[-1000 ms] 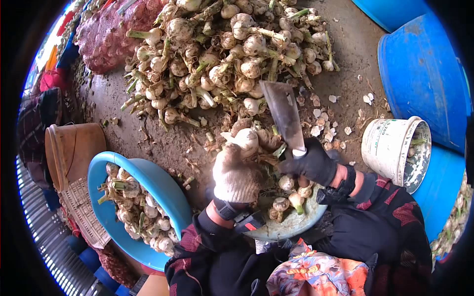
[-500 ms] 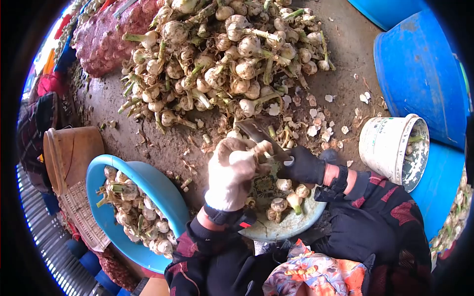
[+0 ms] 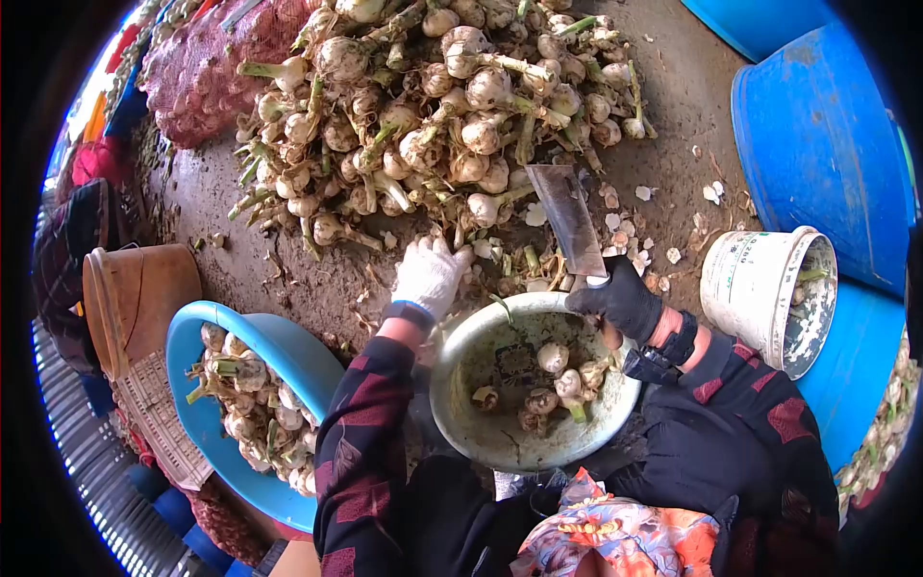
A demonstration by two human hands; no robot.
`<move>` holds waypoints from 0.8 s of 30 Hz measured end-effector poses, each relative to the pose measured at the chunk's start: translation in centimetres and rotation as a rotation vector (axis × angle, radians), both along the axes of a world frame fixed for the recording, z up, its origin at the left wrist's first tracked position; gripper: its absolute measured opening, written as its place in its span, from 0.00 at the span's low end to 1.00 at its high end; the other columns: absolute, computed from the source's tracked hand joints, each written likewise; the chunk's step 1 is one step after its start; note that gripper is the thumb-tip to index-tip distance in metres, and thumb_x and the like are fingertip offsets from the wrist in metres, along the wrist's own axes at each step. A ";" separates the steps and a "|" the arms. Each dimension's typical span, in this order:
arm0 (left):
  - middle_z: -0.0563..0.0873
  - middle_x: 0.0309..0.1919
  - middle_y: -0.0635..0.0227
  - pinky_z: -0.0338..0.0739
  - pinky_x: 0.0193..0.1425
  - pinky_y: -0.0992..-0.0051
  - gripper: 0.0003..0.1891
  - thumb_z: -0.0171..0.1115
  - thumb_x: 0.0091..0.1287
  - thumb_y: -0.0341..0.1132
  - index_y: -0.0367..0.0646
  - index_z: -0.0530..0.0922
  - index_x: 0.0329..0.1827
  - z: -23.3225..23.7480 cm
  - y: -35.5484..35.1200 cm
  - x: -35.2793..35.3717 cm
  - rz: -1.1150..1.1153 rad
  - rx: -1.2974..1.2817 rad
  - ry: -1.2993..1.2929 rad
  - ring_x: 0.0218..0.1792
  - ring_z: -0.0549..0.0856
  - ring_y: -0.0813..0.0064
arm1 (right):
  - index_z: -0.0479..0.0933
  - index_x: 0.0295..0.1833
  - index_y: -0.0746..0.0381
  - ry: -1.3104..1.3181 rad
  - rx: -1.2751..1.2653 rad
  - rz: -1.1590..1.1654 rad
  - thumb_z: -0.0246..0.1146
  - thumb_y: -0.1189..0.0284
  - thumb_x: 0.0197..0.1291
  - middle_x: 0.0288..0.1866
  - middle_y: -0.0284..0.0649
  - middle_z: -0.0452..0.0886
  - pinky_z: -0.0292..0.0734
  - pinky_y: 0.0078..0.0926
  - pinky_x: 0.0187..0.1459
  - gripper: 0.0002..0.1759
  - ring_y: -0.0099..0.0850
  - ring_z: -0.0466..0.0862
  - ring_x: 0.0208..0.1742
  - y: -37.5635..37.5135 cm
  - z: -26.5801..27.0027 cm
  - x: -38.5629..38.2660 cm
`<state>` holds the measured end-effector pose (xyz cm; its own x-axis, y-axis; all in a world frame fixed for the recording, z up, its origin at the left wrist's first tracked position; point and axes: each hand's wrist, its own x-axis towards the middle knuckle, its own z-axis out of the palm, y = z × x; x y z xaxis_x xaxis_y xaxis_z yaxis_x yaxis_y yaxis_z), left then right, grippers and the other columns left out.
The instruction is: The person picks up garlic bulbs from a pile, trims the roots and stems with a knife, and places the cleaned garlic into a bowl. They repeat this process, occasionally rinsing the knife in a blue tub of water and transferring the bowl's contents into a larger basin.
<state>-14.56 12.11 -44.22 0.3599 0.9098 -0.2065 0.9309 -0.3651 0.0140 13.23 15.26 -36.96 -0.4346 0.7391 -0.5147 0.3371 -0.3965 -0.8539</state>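
Observation:
My left hand (image 3: 430, 279), in a white knit glove, reaches to the near edge of a heap of garlic bulbs with stalks (image 3: 413, 144). Its fingers look stretched out, with the thumb apart, and I see nothing held. In a black glove, my right hand (image 3: 623, 306) grips a cleaver (image 3: 567, 216) by its handle. The broad, stained blade points away from me, above loose trimmings on the ground. Just below the cleaver sits a pale, dirty basin (image 3: 450, 404) with several trimmed garlic bulbs (image 3: 553, 358) inside.
On the left stand a blue basin (image 3: 322, 375) full of garlic and a brown bucket (image 3: 149, 293). A white bucket (image 3: 755, 288) and large blue tubs (image 3: 827, 135) stand at right. Behind lies a pink net sack (image 3: 216, 82). Cut scraps (image 3: 625, 236) litter the ground.
My left hand has moved from above the pale basin to the heap's near edge and no longer holds a garlic bulb. The cleaver has shifted right, away from it.

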 end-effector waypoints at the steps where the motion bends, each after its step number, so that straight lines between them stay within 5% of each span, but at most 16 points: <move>1: 0.78 0.43 0.55 0.75 0.47 0.60 0.14 0.54 0.60 0.32 0.52 0.79 0.49 -0.3 0.1 -0.1 0.011 -0.062 -0.034 0.46 0.77 0.53 | 0.77 0.28 0.64 -0.003 0.001 0.001 0.72 0.72 0.45 0.22 0.33 0.78 0.73 0.22 0.26 0.10 0.22 0.77 0.21 0.0 0.1 0.2; 5: 0.78 0.41 0.55 0.73 0.50 0.60 0.14 0.65 0.50 0.35 0.50 0.81 0.41 3.2 0.3 1.3 0.247 -0.174 -0.312 0.45 0.77 0.52 | 0.77 0.28 0.64 0.000 -0.210 -0.046 0.71 0.73 0.46 0.23 0.32 0.79 0.73 0.22 0.29 0.09 0.21 0.77 0.25 0.8 1.8 0.7; 7: 0.78 0.43 0.54 0.75 0.50 0.62 0.23 0.73 0.36 0.33 0.42 0.79 0.39 5.4 0.1 1.5 0.330 0.130 -0.609 0.46 0.78 0.55 | 0.77 0.28 0.64 0.017 -0.269 -0.069 0.70 0.73 0.46 0.23 0.32 0.79 0.74 0.23 0.30 0.08 0.21 0.78 0.26 0.9 2.5 0.6; 9: 0.80 0.42 0.58 0.77 0.48 0.68 0.27 0.73 0.35 0.29 0.38 0.76 0.43 6.8 0.6 1.0 0.306 0.249 -0.858 0.43 0.80 0.63 | 0.77 0.29 0.63 -0.069 -0.111 0.020 0.70 0.72 0.47 0.23 0.31 0.79 0.74 0.24 0.29 0.09 0.21 0.79 0.26 0.8 3.2 0.0; 10: 0.81 0.38 0.64 0.78 0.43 0.74 0.30 0.74 0.36 0.27 0.36 0.73 0.46 8.2 0.0 0.9 0.685 -0.300 -1.134 0.39 0.81 0.73 | 0.77 0.29 0.61 -0.024 0.072 0.123 0.69 0.70 0.46 0.22 0.35 0.79 0.74 0.28 0.28 0.08 0.28 0.81 0.25 0.7 3.2 -0.1; 11: 0.80 0.35 0.68 0.78 0.39 0.77 0.31 0.75 0.38 0.26 0.39 0.72 0.48 10.4 0.2 1.7 0.782 -0.392 -1.487 0.37 0.80 0.79 | 0.77 0.29 0.61 -0.019 0.077 0.122 0.69 0.70 0.46 0.22 0.35 0.79 0.74 0.28 0.28 0.08 0.28 0.81 0.25 0.7 3.4 -0.4; 14: 0.80 0.40 0.64 0.79 0.43 0.74 0.25 0.69 0.52 0.30 0.39 0.67 0.52 10.2 -1.1 2.5 0.684 -0.399 -1.561 0.40 0.80 0.78 | 0.76 0.30 0.58 -0.094 0.786 0.411 0.67 0.69 0.44 0.24 0.44 0.77 0.74 0.37 0.27 0.08 0.44 0.80 0.26 0.9 4.7 -1.5; 17: 0.79 0.43 0.66 0.77 0.45 0.77 0.22 0.68 0.56 0.31 0.40 0.68 0.51 10.8 -2.2 4.0 0.755 -0.432 -1.635 0.40 0.79 0.78 | 0.75 0.29 0.59 -0.139 0.898 0.485 0.67 0.68 0.42 0.23 0.42 0.76 0.74 0.39 0.26 0.10 0.43 0.80 0.25 0.6 5.4 -2.4; 18: 0.79 0.47 0.67 0.76 0.46 0.79 0.20 0.65 0.58 0.28 0.39 0.70 0.53 11.8 -2.4 4.5 0.866 -0.591 -1.861 0.42 0.79 0.76 | 0.73 0.28 0.59 -0.068 0.912 0.477 0.67 0.68 0.41 0.23 0.42 0.75 0.74 0.40 0.26 0.11 0.44 0.80 0.24 0.6 5.6 -2.6; 24: 0.78 0.49 0.66 0.76 0.47 0.77 0.20 0.62 0.59 0.27 0.39 0.71 0.55 11.7 -4.8 4.6 0.658 -0.600 -1.600 0.43 0.79 0.75 | 0.75 0.30 0.59 -0.059 0.904 0.590 0.67 0.68 0.38 0.24 0.42 0.76 0.74 0.39 0.27 0.12 0.44 0.80 0.25 0.8 5.3 -2.5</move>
